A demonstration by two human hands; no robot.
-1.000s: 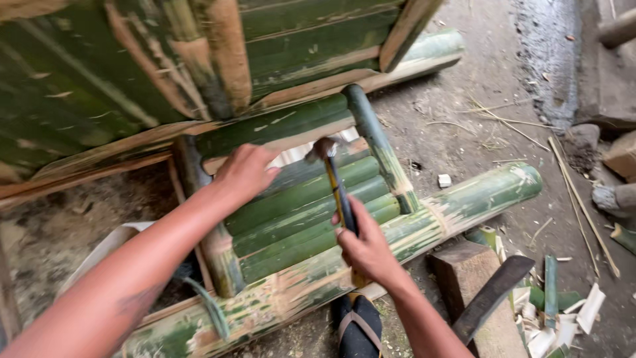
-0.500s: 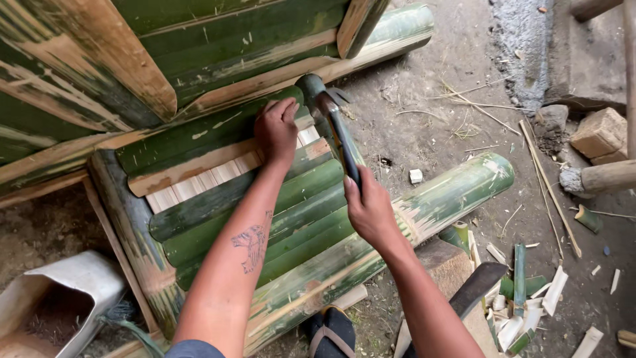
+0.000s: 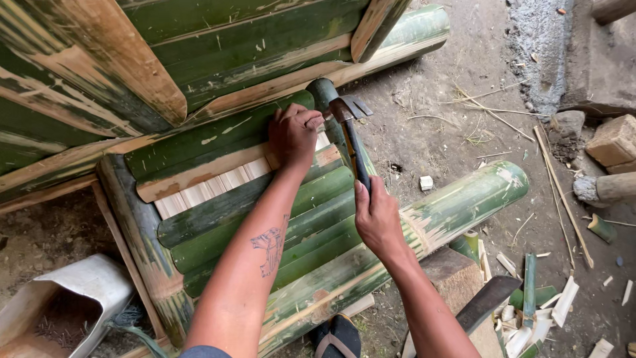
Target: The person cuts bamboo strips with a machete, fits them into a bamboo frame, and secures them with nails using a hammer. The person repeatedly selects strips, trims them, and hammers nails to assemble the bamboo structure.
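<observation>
Entry, head view, from my remote station.

Right hand (image 3: 376, 215): fingers wrapped tight round the dark handle of a steel claw hammer (image 3: 351, 129). The hammer head sits beside the left fingertips at the upper right corner of the panel; half a second ago it was raised a little higher and tilted, so I log the tool as having dropped onto the spot.

Left hand (image 3: 293, 132): curled, fingertips pressed against the end of a green split-bamboo slat (image 3: 218, 136), top of the stack. It may be pinching a nail, but that is too small for me to tell. A second ago this hand lay lower on the slats; it has moved up to the top edge.

Work item: a panel of green half-round bamboo slats (image 3: 265, 212), laid side by side between a thick green bamboo pole (image 3: 457, 199) below and a second bamboo pole (image 3: 397, 40) above. A pale strip of cut bamboo (image 3: 212, 192) shows between the top slat and the rest.

My judgement: fastening is under way at that corner.

Surroundings: dirt floor (image 3: 450, 119); a machete with a dark blade (image 3: 487, 301) resting on a wooden block (image 3: 457, 278); bamboo offcuts (image 3: 530, 311); a white plastic container (image 3: 73, 292) at lower left; a sandalled foot (image 3: 338, 335) at the bottom edge.
</observation>
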